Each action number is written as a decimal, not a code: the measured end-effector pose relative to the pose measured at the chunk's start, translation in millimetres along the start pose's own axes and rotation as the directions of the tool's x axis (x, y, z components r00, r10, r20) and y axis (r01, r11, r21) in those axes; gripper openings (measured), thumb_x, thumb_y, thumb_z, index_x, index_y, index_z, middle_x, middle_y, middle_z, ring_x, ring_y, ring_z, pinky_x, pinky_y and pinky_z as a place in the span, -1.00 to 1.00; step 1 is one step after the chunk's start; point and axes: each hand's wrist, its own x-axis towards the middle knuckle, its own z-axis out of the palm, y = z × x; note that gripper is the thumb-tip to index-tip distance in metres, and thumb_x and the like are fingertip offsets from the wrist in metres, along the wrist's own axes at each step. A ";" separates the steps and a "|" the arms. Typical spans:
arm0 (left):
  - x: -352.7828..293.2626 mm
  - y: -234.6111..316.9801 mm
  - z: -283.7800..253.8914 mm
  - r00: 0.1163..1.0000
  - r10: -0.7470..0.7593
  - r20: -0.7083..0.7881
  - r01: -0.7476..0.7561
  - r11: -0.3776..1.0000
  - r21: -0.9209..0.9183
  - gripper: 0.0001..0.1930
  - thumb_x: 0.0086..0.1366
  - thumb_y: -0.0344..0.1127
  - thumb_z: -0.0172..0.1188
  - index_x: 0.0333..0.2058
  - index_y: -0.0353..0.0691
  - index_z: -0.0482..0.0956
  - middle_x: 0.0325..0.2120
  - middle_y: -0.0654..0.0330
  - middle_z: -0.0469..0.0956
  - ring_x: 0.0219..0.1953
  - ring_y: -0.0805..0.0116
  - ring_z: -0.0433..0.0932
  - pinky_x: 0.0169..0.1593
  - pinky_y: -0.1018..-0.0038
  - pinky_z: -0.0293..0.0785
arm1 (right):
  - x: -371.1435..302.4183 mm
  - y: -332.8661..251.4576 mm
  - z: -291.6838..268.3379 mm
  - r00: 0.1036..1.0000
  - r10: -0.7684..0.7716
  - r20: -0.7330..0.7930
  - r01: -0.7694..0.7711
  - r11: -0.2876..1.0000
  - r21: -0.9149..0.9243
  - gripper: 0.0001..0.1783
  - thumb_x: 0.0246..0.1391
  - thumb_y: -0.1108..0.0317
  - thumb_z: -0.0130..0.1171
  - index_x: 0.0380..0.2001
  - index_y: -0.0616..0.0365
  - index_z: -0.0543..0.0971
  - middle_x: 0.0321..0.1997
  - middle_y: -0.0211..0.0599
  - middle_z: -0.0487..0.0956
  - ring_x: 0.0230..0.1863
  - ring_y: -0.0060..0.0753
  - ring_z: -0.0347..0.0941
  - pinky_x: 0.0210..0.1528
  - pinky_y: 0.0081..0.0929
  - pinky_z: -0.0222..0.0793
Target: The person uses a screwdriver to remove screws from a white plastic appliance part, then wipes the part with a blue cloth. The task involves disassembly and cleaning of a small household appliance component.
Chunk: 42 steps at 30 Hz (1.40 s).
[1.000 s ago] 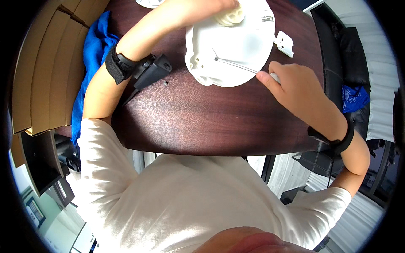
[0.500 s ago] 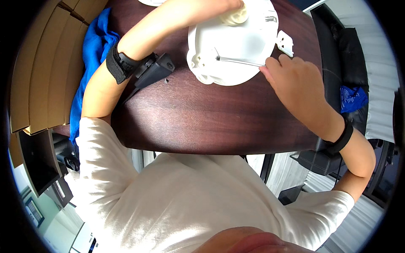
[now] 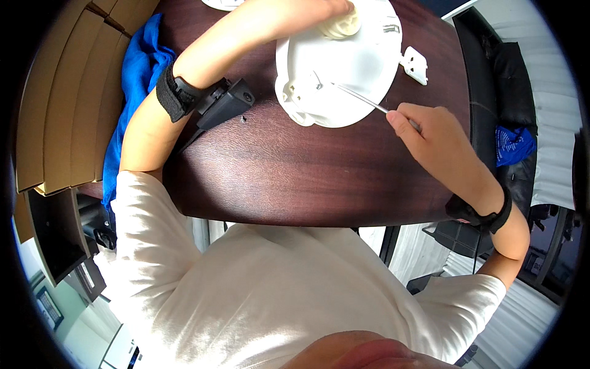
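Note:
A white plastic housing (image 3: pixel 362 67), shallow and rounded, lies on the dark brown table with its hollow side up. At the top of the picture my left hand (image 3: pixel 332 7) rests on a cream-coloured round part (image 3: pixel 342 26) inside it, fingers curled; the picture's edge cuts part of that hand off. My right hand (image 3: pixel 430 132) is closed around a screwdriver (image 3: pixel 362 98), most of whose handle is hidden in the fist. The thin metal shaft points left over the housing. Close to its tip is a small grey metal piece (image 3: pixel 318 85), apart from it.
A small white bracket-like part (image 3: pixel 415 66) lies right of the housing. A small screw (image 3: pixel 243 119) is on the table near a black device (image 3: pixel 227 104) by my left wrist. Blue cloth (image 3: pixel 138 67) and cardboard boxes (image 3: pixel 67 104) line the left side; a black sofa (image 3: pixel 515 80) stands right.
My right hand has moved toward me and turned, drawing the screwdriver tip back from the small metal piece. The housing has shifted slightly. My left hand stays in place.

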 end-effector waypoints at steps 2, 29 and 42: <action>0.6 0.6 0.3 1.000 0.005 0.005 -0.005 1.000 0.000 -0.55 0.26 -0.22 0.14 0.03 -0.41 0.48 -0.18 -0.09 0.62 -0.13 0.18 0.62 -0.02 0.40 0.50 | -0.8 3.1 5.8 0.998 0.039 0.042 -0.045 0.990 0.134 -0.61 0.28 0.19 0.03 -0.54 0.25 0.51 -0.63 -0.02 0.45 -0.62 0.00 0.41 -0.53 -0.23 0.26; 1.0 -5.5 1.2 0.993 0.047 -0.106 -0.047 0.999 0.000 -0.59 0.27 -0.25 0.14 -0.01 -0.43 0.46 -0.23 -0.10 0.61 -0.15 0.17 0.61 -0.05 0.38 0.52 | 4.8 -31.3 2.1 0.950 -0.278 -0.140 0.092 0.680 -0.727 -0.74 0.20 0.16 0.13 -0.48 0.06 0.49 -0.66 -0.39 0.45 -0.64 -0.42 0.47 -0.60 -0.49 0.32; -0.5 -2.7 0.4 0.993 0.053 -0.108 -0.053 0.999 0.009 -0.59 0.26 -0.24 0.15 -0.02 -0.44 0.47 -0.23 -0.10 0.62 -0.16 0.17 0.62 -0.04 0.38 0.51 | 6.9 1.2 18.5 0.974 0.184 0.130 -0.216 0.928 0.304 -0.56 0.29 0.20 0.00 -0.60 0.29 0.43 -0.65 0.01 0.40 -0.64 -0.05 0.38 -0.51 -0.25 0.25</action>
